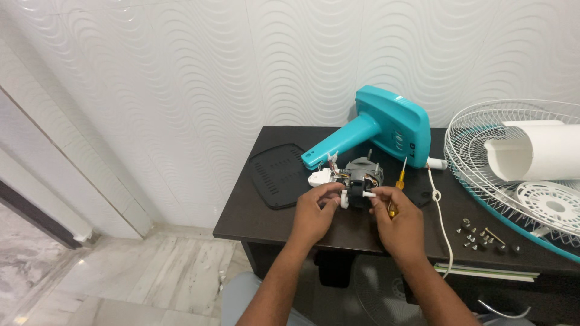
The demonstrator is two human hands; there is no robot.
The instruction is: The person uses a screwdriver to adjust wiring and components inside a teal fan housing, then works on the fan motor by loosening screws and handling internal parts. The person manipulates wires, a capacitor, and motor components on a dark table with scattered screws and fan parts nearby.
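Mid-strip on the grey metal fan motor (361, 178), lying on the dark wooden table (254, 211) before the teal plastic fan stand (386, 128): left hand (314, 212) pinching its white fitting, right hand (399, 224) likewise (yellow-handled screwdriver (397, 187) tucked in), apparently needing a steady pull next.

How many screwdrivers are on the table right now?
1. A yellow-handled screwdriver lies on the dark table just behind the right hand, beside the fan motor both hands are holding. Others may be hidden behind the hands.
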